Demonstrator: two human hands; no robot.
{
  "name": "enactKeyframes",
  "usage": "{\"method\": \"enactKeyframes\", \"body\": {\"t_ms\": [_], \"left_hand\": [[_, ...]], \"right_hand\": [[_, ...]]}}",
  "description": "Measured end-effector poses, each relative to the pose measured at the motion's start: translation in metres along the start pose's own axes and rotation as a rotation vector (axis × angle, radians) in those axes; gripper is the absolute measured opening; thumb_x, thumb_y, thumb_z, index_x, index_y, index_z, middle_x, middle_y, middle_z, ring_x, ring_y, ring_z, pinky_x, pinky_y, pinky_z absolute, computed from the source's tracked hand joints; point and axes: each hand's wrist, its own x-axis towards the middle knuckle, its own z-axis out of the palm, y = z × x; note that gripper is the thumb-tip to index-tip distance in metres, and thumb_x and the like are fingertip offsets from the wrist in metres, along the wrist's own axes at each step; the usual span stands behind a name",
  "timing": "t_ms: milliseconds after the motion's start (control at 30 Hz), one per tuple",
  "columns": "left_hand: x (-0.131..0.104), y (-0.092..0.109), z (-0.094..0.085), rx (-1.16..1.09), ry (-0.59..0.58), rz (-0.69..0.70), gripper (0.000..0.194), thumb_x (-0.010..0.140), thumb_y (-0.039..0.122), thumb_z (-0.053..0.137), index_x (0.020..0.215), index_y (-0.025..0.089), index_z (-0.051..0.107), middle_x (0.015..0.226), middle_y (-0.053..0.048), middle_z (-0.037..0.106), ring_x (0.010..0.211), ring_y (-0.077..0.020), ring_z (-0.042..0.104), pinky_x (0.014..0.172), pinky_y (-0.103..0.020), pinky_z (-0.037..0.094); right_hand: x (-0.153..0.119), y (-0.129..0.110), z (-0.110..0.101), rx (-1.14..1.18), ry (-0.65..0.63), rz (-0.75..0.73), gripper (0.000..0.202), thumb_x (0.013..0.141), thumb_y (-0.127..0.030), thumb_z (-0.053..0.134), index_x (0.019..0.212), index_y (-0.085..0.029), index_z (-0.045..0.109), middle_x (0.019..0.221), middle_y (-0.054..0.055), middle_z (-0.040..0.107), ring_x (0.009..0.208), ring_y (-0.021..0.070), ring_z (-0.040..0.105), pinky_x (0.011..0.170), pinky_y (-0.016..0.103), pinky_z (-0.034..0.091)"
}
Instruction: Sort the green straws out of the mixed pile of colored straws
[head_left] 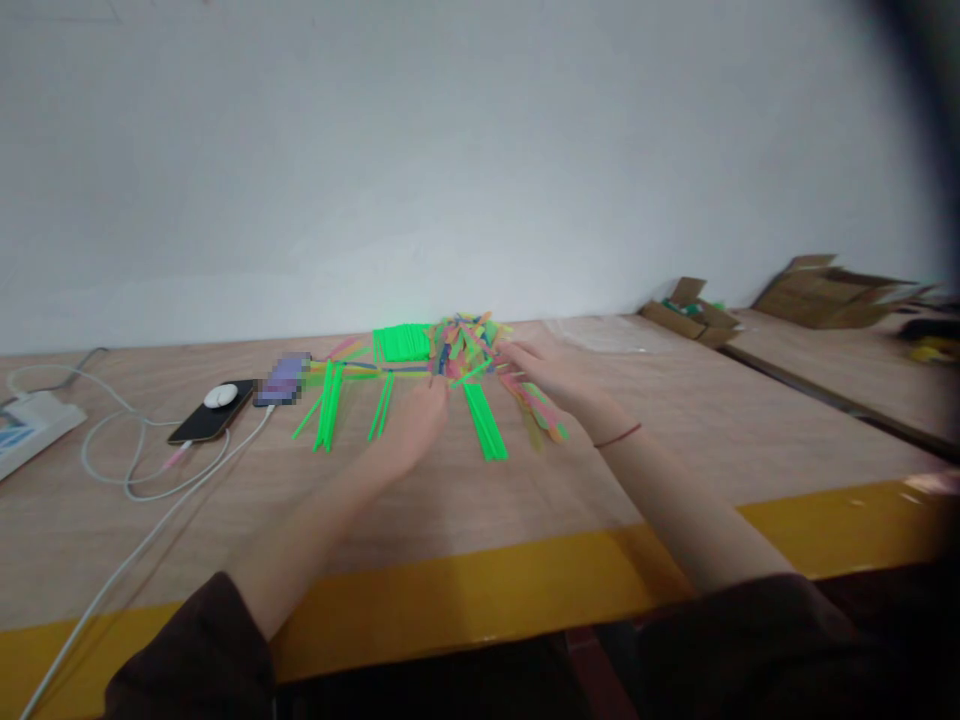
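My left hand [422, 412] is closed just above the table, its fingertips at the near side of a heap of mixed coloured strips [466, 345]. Whatever lies between its fingers is too blurred to make out. My right hand [541, 372] reaches in from the right with fingers stretched toward the heap. A single green stick [474, 372] slants between the two hands. Thin green sticks [486, 422] lie in a bundle between my forearms, and another green bundle [328, 408] is farther left. Behind, a dense green stack [403, 343] adjoins the heap. Pink and green strips [541, 408] lie under my right hand.
On the left are a phone [283, 380] on a cable, a white mouse [221, 396] on a black pad-like slab [196, 424], and a white power strip [37, 425]. Cardboard boxes [690, 315] stand at the back right. A wall [465, 170] closes the table's far side.
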Motion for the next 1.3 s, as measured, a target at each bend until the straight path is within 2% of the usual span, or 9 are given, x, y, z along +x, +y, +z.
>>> {"method": "enactKeyframes", "body": {"t_ms": [133,333,500,600,767,900,1067,1200,1300], "left_hand": [[-0.004,0.027,-0.004,-0.082,0.012,0.115,0.029,0.101,0.019,0.028,0.115,0.012,0.051,0.109,-0.016,0.063,0.096,-0.0223,0.065,0.082,-0.033,0.050],[-0.015,0.045,-0.009,-0.188,0.010,0.159,0.042,0.095,0.009,0.028,0.134,0.018,0.040,0.117,-0.013,0.063,0.099,-0.0217,0.065,0.086,-0.033,0.050],[-0.026,0.015,-0.001,-0.250,-0.024,-0.018,0.039,0.093,0.009,0.031,0.127,0.019,0.048,0.105,-0.009,0.068,0.089,-0.0198,0.066,0.080,-0.032,0.050],[-0.022,-0.005,0.014,-0.305,-0.121,-0.163,0.033,0.095,0.015,0.034,0.121,0.015,0.053,0.095,-0.009,0.070,0.084,-0.0191,0.067,0.078,-0.031,0.050],[-0.001,0.000,0.049,-0.244,-0.135,-0.061,0.028,0.093,0.017,0.040,0.111,0.012,0.061,0.109,-0.013,0.069,0.103,-0.0211,0.064,0.092,-0.033,0.047],[0.009,0.021,0.063,-0.168,-0.128,0.047,0.030,0.095,0.026,0.038,0.109,0.013,0.062,0.111,-0.014,0.067,0.107,-0.0233,0.062,0.094,-0.036,0.047],[0.006,0.038,0.063,-0.135,-0.122,0.077,0.033,0.096,0.030,0.039,0.119,0.015,0.058,0.114,-0.013,0.064,0.107,-0.0253,0.062,0.092,-0.040,0.049],[0.000,0.021,0.048,-0.112,-0.070,0.068,0.032,0.097,0.030,0.038,0.117,0.015,0.058,0.113,-0.012,0.064,0.106,-0.0224,0.062,0.093,-0.035,0.048],[-0.003,-0.014,0.032,0.059,0.007,-0.112,0.034,0.097,0.028,0.033,0.113,0.011,0.059,0.113,-0.015,0.064,0.105,-0.0246,0.063,0.088,-0.035,0.050]], "right_hand": [[-0.009,-0.012,-0.003,0.162,-0.108,0.021,0.029,0.086,-0.046,0.058,0.074,-0.020,0.056,0.058,-0.003,0.045,0.047,0.0091,0.039,0.044,0.023,0.034],[-0.010,0.008,-0.016,0.172,-0.117,0.066,0.033,0.085,-0.050,0.059,0.075,-0.020,0.053,0.053,-0.007,0.034,0.042,0.0068,0.029,0.038,0.020,0.021],[0.003,0.040,-0.060,0.086,0.326,0.170,0.023,0.087,-0.040,0.057,0.077,-0.019,0.055,0.054,-0.006,0.034,0.042,0.0075,0.030,0.037,0.021,0.021],[0.002,0.056,-0.076,0.189,0.262,0.279,0.015,0.082,-0.032,0.062,0.078,-0.018,0.057,0.055,-0.006,0.035,0.044,0.0082,0.032,0.037,0.022,0.029],[-0.007,0.063,-0.051,0.011,0.103,0.187,0.016,0.079,-0.027,0.063,0.067,-0.017,0.059,0.059,-0.001,0.049,0.055,0.0105,0.048,0.054,0.024,0.047],[0.001,0.070,-0.033,-0.202,0.221,0.190,0.015,0.079,-0.029,0.064,0.079,-0.014,0.066,0.066,0.004,0.062,0.057,0.0138,0.056,0.054,0.025,0.045],[0.012,0.084,-0.025,-0.476,0.294,0.216,0.023,0.080,-0.034,0.061,0.081,-0.012,0.068,0.073,0.010,0.068,0.063,0.0180,0.059,0.053,0.026,0.039],[0.013,0.093,-0.017,-0.545,0.251,0.186,0.030,0.081,-0.040,0.059,0.076,-0.012,0.067,0.067,0.009,0.067,0.061,0.0187,0.059,0.054,0.026,0.038],[0.013,0.096,-0.013,-0.607,0.214,0.159,0.033,0.084,-0.042,0.056,0.074,-0.012,0.067,0.062,0.009,0.065,0.061,0.0178,0.058,0.055,0.025,0.037]]}}
